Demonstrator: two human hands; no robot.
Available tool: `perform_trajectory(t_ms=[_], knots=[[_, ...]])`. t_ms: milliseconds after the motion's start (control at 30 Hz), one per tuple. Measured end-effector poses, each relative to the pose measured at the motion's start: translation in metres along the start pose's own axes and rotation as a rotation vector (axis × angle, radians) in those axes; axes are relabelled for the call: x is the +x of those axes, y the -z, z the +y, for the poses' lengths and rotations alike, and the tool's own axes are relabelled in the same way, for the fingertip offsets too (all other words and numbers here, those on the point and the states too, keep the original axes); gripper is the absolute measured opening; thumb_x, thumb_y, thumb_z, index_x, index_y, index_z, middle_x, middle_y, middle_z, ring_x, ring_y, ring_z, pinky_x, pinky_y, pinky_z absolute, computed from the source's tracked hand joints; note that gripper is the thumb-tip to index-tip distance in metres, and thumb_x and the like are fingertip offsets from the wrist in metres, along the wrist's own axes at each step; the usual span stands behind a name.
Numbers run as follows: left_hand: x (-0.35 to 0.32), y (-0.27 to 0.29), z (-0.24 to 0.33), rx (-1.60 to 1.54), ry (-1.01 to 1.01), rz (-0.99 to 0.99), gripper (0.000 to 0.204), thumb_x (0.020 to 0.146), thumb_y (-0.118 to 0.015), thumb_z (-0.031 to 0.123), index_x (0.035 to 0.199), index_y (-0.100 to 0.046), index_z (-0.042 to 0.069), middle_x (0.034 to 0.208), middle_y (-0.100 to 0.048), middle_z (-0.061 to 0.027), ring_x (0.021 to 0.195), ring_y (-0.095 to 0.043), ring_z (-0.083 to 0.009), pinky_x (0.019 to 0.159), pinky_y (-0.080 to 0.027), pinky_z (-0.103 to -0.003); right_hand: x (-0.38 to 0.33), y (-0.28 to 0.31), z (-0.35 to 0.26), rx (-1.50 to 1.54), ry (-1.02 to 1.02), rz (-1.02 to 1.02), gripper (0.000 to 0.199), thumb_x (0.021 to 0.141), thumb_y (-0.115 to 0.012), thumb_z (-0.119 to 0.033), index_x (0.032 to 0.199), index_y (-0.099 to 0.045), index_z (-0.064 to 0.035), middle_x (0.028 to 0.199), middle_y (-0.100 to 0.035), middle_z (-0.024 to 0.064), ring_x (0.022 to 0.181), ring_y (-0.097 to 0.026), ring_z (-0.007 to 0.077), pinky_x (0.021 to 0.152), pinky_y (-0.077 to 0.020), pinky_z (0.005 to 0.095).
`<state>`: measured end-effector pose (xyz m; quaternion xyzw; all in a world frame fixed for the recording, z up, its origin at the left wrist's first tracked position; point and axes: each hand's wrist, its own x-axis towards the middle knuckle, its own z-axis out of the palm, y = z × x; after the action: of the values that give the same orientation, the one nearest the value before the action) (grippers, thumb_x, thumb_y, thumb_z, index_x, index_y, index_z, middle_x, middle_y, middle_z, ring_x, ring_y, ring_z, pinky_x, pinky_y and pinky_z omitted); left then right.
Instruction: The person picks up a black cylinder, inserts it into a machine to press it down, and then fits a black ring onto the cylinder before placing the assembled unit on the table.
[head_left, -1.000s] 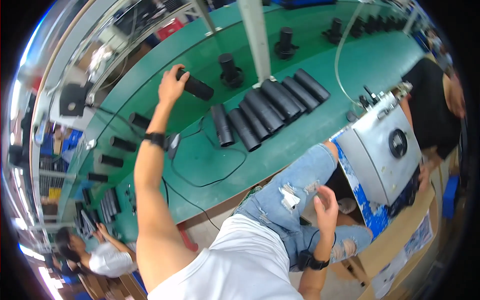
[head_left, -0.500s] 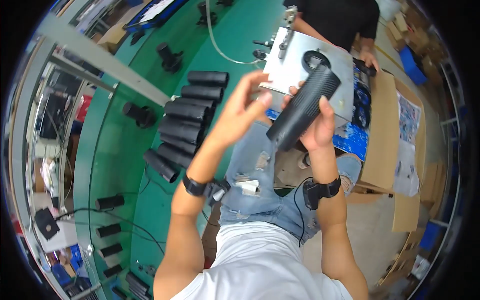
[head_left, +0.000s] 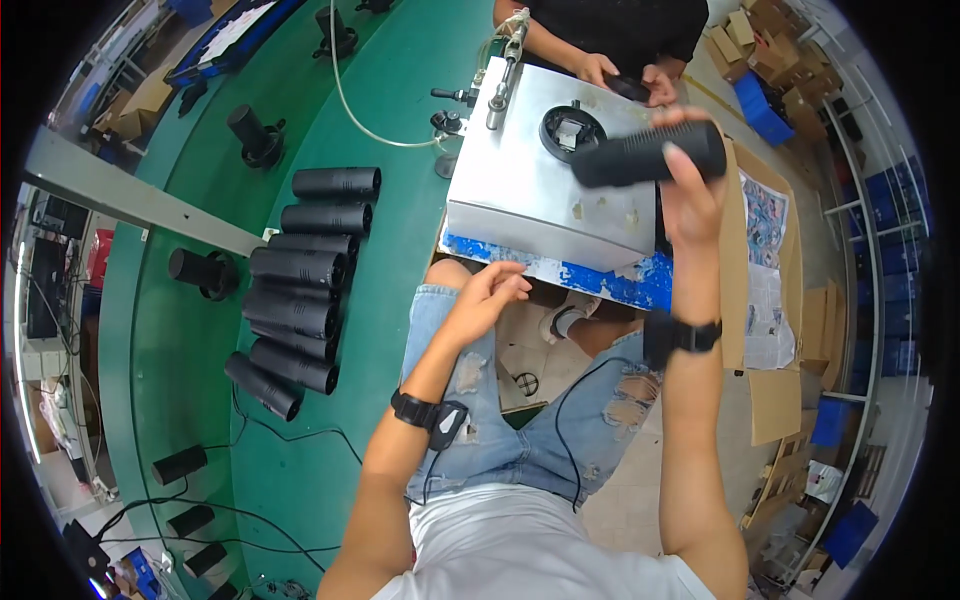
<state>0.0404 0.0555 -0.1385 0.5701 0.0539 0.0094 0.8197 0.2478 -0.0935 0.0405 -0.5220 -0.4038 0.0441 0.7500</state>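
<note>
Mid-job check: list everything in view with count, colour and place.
Held cylinder: one, black, in right hand
Loose cylinders: about eight, black, on bench
Upright cylinders: at least three, black, bench's left side
Lower-left cylinders: at least three, black
Bench: one, green, left
Hose: one, pale, over bench
Cables: several, black, lower left
Metal box: one, silver, centre
Ring: one, black, on metal box
Stand: one, worn blue, under metal box
Cardboard box: one, brown, right
Cartons: several, brown, upper right
Co-worker: one, black top, beyond metal box
Wrist straps: two, black
Left hand: bare, empty, near stand
Right hand: bare, around held cylinder
</note>
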Motion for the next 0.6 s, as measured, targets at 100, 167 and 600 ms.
perform_trajectory(t_ms=[100, 167, 600], knots=[[-0.002, 0.001, 0.006, -0.057, -0.021, -0.008, 0.027, 0.099, -0.048, 0.016, 0.121, -0.052, 0.001, 0.097, -0.064, -0.0080, 0.089, -0.061, -0.0144, 0.080, -0.048, -0.026, 0.053, 0.005, 0.045, -0.228, 0.063, 0.017, 0.037, 0.078, -0.067, -0.001, 0.112, -0.053, -0.0020, 0.107, -0.060, 0.0091, 0.107, -0.055, 0.0189, 0.099, -0.0397, 0.0331], [0.004, 0.005, -0.001, -0.131, -0.014, -0.015, 0.025, 0.099, -0.048, 0.016, 0.118, -0.053, 0.001, 0.097, -0.064, -0.0080, 0.089, -0.061, -0.0142, 0.080, -0.048, -0.025, 0.067, 0.009, 0.070, -0.552, 0.110, -0.036, 0.037, 0.075, -0.072, -0.003, 0.108, -0.056, -0.0024, 0.102, -0.062, 0.0065, 0.101, -0.057, 0.0157, 0.095, -0.0411, 0.0301], [0.023, 0.009, 0.007, -0.152, 0.022, -0.073, 0.024, 0.098, -0.050, 0.014, 0.116, -0.054, 0.000, 0.097, -0.063, -0.0081, 0.089, -0.060, -0.0141, 0.081, -0.048, -0.027, 0.041, -0.031, 0.133, -0.713, 0.084, 0.526, 0.047, 0.074, -0.081, -0.025, 0.104, -0.054, -0.0002, 0.096, -0.058, 0.0071, 0.086, -0.057, 0.0156, 0.079, -0.0464, 0.0286]])
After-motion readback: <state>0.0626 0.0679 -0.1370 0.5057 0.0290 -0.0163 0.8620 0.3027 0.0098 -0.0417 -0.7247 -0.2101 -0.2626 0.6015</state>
